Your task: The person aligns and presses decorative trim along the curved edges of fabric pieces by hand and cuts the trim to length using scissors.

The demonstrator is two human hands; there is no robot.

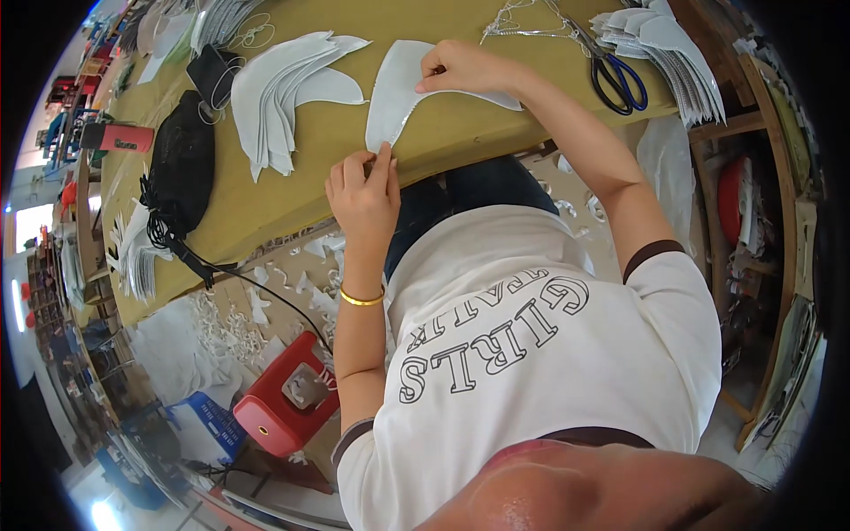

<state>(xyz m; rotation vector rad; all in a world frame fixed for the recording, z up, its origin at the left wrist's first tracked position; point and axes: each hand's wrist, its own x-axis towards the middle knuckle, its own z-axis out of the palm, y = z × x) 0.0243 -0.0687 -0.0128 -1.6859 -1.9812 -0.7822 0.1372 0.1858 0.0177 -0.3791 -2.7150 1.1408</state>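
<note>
A white curved, two-armed cut piece (pixel 397 88) of thin sheet material lies at the table's near edge. My right hand (pixel 465 68) is closed in a pinch at its inner curve, and its right arm passes partly under my wrist. My left hand (pixel 363 188) has its fingers drawn together on the lower tip of the same piece, at the table edge. Left of it sits a fanned stack of similar white pieces (pixel 279 93). Scissors with dark blue and black handles (pixel 617 81) lie to the right of my right hand.
A yellow-green cloth covers the table (pixel 266 208). Another white stack (pixel 664 53) stands at the right, near a tangled chain-like string (pixel 531 28). A black bag (pixel 183 150) and red box (pixel 117 137) are at left. Below are a red stool (pixel 288 398) and floor scraps.
</note>
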